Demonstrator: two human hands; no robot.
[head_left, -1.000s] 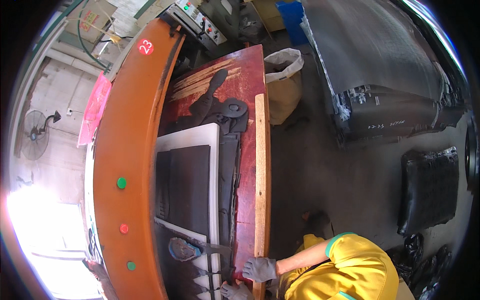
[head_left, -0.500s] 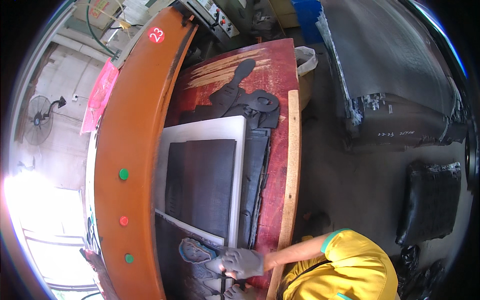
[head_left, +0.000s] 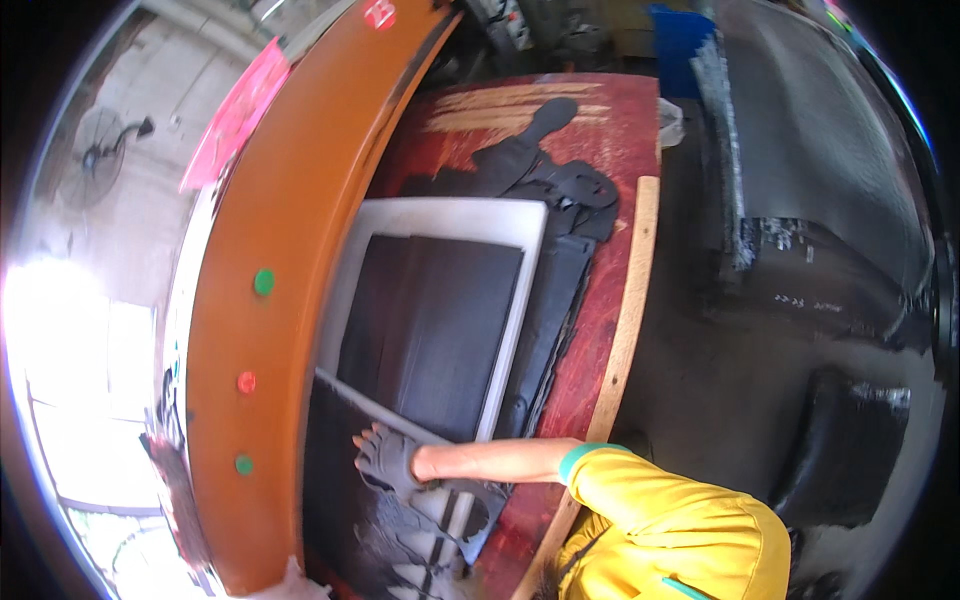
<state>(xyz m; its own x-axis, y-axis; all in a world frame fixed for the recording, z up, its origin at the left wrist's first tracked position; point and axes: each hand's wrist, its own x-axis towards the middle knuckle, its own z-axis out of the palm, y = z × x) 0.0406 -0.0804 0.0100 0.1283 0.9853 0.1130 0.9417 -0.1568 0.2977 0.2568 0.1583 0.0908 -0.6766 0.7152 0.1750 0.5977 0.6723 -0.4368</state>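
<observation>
My right hand (head_left: 388, 462), in a grey fingerless glove, reaches left with its fingers spread over the dark sheet beside the machine. No held object shows in it. Just below lie blurred dark cut pieces (head_left: 425, 508), with pale strips (head_left: 456, 520) showing between them. A smeared grey shape at the lower edge may be my left hand; its fingers cannot be made out. Beyond my right arm, a black rectangular sheet (head_left: 430, 320) rests on a white board (head_left: 535, 250).
An orange machine beam (head_left: 290, 200) with green and red buttons runs along the left. Black cut-out pieces (head_left: 560, 185) are heaped on the worn red table (head_left: 615, 130), edged by a wooden strip (head_left: 632, 290). Black rolled material (head_left: 830, 130) and a black wrapped bundle (head_left: 840, 450) stand right.
My right hand has moved left and up from the cut pieces, its fingers now spread. The outlined die-like shape no longer shows clearly. The whole view has shifted and turned.
</observation>
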